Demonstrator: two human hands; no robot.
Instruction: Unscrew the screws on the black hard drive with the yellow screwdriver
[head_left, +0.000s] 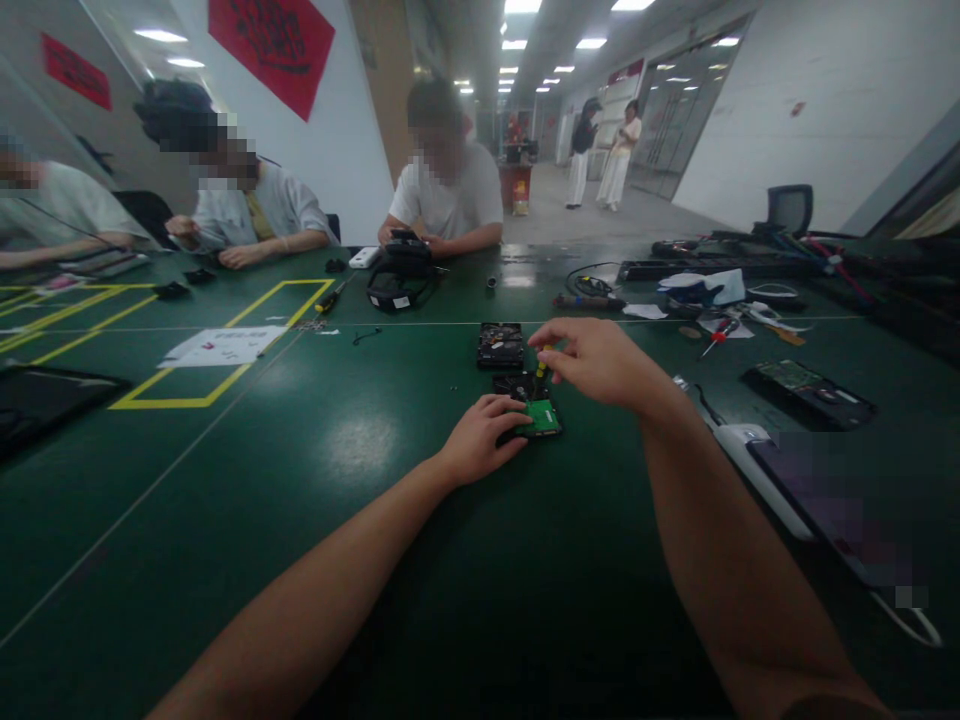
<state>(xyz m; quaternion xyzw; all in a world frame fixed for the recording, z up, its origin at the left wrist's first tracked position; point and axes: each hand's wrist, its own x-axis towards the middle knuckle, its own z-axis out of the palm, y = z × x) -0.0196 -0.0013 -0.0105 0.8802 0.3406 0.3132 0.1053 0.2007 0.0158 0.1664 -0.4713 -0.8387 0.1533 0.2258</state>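
A hard drive with a green circuit board (543, 417) lies on the dark green table (360, 570). My left hand (484, 438) rests over its left side, fingers pressing on it. Above the drive's right part, my right hand (592, 362) pinches a small screwdriver with a yellow handle (541, 366), held upright, its lower end at the drive. Just beyond sits a second hard drive (500, 346), untouched by either hand. Where exactly the screwdriver's tip touches is too small to tell.
At the right are a phone (832, 500), a black device with a board (814, 392), a red screwdriver (720, 336) and cables. A paper sheet (221, 345) and yellow-handled screwdriver (328, 298) lie left. Several people sit across the table; two stand farther back.
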